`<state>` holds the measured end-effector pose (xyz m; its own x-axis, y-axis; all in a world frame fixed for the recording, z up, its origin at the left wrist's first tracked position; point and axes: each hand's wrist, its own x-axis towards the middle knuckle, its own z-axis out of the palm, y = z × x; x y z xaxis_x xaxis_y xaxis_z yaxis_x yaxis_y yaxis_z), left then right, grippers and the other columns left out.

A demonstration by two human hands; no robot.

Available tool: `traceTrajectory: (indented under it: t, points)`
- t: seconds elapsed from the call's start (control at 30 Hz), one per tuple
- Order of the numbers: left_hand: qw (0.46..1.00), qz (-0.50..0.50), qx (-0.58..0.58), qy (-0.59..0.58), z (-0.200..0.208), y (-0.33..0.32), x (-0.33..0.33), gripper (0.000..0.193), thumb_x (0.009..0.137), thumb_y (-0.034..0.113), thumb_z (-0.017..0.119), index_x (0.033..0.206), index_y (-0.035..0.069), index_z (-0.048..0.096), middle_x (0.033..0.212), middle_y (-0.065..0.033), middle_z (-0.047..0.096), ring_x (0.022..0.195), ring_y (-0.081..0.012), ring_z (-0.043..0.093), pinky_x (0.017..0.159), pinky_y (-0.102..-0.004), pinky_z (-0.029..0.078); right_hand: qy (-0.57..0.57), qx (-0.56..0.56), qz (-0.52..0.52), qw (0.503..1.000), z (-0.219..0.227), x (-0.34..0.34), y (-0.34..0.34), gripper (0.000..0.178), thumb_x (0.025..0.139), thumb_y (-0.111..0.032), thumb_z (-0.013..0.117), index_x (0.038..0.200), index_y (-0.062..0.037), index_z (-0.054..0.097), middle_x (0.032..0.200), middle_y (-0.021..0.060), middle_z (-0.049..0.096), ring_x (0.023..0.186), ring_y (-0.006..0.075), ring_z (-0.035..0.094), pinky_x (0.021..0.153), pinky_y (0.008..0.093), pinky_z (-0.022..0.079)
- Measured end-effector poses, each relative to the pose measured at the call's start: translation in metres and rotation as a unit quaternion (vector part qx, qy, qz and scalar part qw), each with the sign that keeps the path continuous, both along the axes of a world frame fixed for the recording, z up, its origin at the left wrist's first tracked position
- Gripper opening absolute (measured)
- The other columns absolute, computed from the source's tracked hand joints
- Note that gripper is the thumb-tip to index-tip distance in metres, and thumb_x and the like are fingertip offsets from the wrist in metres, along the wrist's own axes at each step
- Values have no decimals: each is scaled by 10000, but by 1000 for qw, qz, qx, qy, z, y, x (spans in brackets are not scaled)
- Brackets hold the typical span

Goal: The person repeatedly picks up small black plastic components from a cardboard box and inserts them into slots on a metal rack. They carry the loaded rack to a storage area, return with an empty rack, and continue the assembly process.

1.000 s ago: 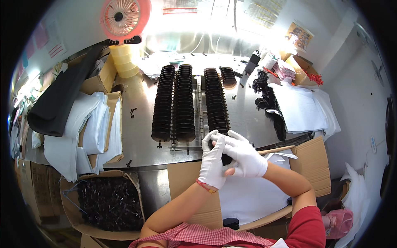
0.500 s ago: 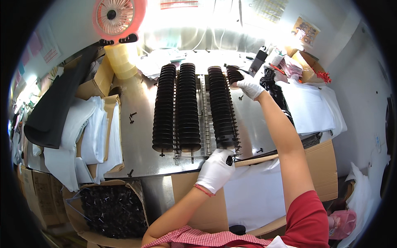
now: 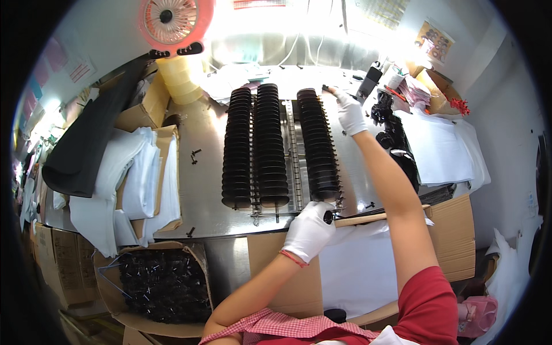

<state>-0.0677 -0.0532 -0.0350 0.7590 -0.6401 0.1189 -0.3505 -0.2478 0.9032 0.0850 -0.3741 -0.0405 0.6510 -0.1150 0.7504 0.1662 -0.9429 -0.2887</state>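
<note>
Three long columns of stacked black discs lie side by side on metal racks: a left column, a middle column and a right column. My left hand, in a white glove, is closed at the near end of the right column. A black round-ended piece shows between its fingers; the rest is hidden in the palm. My right hand, also gloved, reaches past the far end of that column. Its fingertips pinch a small black piece, too small to name.
Small black parts are scattered on the metal table. Left stand white sheets and a carton of black parts. A fan stands behind. Black plastic and white sheets lie right.
The view has shifted slightly. My right hand has moved a little farther from me; the black fanned discs at its fingers no longer show there. My left hand stays at the column's near end.
</note>
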Motion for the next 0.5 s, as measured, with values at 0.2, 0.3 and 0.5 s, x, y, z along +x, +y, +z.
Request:
traceTrajectory:
  t: [0.2, 0.3, 0.5]
  points:
    - [893, 68, -320, 307, 36, 8, -11, 545, 948, 4, 601, 1442, 132, 411, 1276, -109, 568, 1035, -152, 616, 830, -292, 573, 4, 279, 87, 956, 58, -121, 145, 359, 902, 49, 558, 1230, -40, 674, 1113, 123, 680, 998, 153, 649, 849, 276, 507]
    - [803, 112, -383, 442, 70, 8, -12, 676, 945, 73, 644, 1520, 138, 294, 1385, -134, 459, 1136, -174, 558, 975, -308, 506, 146, 40, 198, 968, 74, -188, 193, 380, 958, -209, 625, 1282, -11, 609, 1270, 174, 609, 1179, 339, 584, 998, 405, 466]
    - [715, 70, -434, 544, 38, 19, -16, 269, 1016, 168, 565, 1259, 249, 482, 1240, -65, 584, 1020, -217, 632, 774, -374, 566, 244, 246, 333, 877, 71, -154, 136, 609, 946, -563, 589, 1067, 27, 683, 1125, 177, 677, 1004, 304, 654, 896, 404, 517]
